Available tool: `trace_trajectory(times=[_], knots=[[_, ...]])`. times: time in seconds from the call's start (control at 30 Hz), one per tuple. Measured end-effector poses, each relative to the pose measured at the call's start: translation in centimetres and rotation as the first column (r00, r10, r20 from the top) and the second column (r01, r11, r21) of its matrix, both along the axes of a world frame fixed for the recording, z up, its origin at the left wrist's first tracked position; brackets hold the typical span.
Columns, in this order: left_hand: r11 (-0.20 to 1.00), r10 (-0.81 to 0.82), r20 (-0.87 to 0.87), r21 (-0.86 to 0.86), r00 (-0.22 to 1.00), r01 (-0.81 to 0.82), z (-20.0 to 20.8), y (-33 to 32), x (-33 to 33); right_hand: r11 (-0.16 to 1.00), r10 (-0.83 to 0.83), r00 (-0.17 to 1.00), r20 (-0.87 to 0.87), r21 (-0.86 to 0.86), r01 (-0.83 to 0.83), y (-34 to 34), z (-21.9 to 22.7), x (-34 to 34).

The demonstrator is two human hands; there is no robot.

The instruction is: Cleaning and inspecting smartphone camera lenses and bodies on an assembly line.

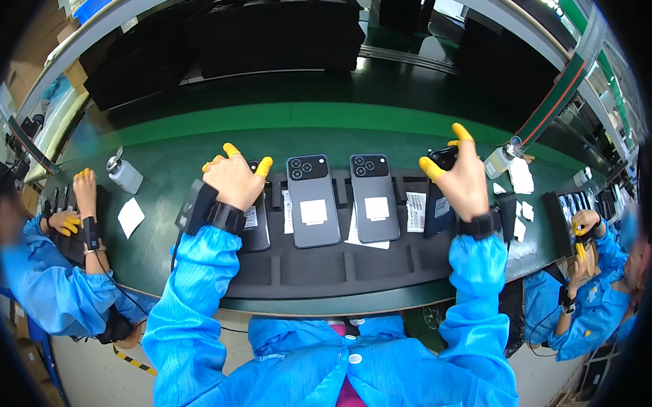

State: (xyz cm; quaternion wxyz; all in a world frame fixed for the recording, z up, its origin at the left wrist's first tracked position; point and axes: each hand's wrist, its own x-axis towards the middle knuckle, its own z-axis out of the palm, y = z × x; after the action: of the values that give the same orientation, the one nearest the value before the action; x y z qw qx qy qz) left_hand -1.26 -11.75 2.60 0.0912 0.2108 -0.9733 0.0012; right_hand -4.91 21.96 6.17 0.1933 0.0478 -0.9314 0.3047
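A dark grey phone (257, 237) with a white label lies at the left of the black foam tray (310, 270). My left hand (237, 179), with yellow finger covers, is closed over its upper end, thumb on the right side and fingers on the left. At the tray's right end my right hand (466, 183) grips a darker phone (438, 212), which looks slightly tilted; its camera end shows between thumb and forefinger. Between my hands, a grey phone (317, 229) and another grey phone (376, 227) lie back up, each bearing a white label.
A dispenser bottle (126, 176) stands at left near a white paper (131, 217); another bottle (498, 161) stands at right beside scraps (520, 176). Co-workers in blue work at both sides, a left one's hand (86, 190) raised. Dark stacks (277, 40) rise beyond the green table (173, 148).
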Motion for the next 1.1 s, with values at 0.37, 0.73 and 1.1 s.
trace_trajectory(times=[0.37,0.73,1.1], knots=[[0.580,-0.231,-0.618,0.533,0.752,0.616,2.6,-0.4,7.2,0.552,0.638,0.701,-0.317,-0.446,-0.705,3.7,-2.0,8.1],[0.395,-0.364,-0.838,0.257,0.408,0.882,1.3,0.2,14.0,0.604,0.598,0.716,-0.360,-0.385,-0.698,3.0,-2.7,7.6],[0.497,-0.548,-0.641,0.268,0.538,0.825,1.1,0.2,13.4,0.803,0.388,0.877,-0.283,-0.364,-0.473,5.3,-5.1,5.4]])
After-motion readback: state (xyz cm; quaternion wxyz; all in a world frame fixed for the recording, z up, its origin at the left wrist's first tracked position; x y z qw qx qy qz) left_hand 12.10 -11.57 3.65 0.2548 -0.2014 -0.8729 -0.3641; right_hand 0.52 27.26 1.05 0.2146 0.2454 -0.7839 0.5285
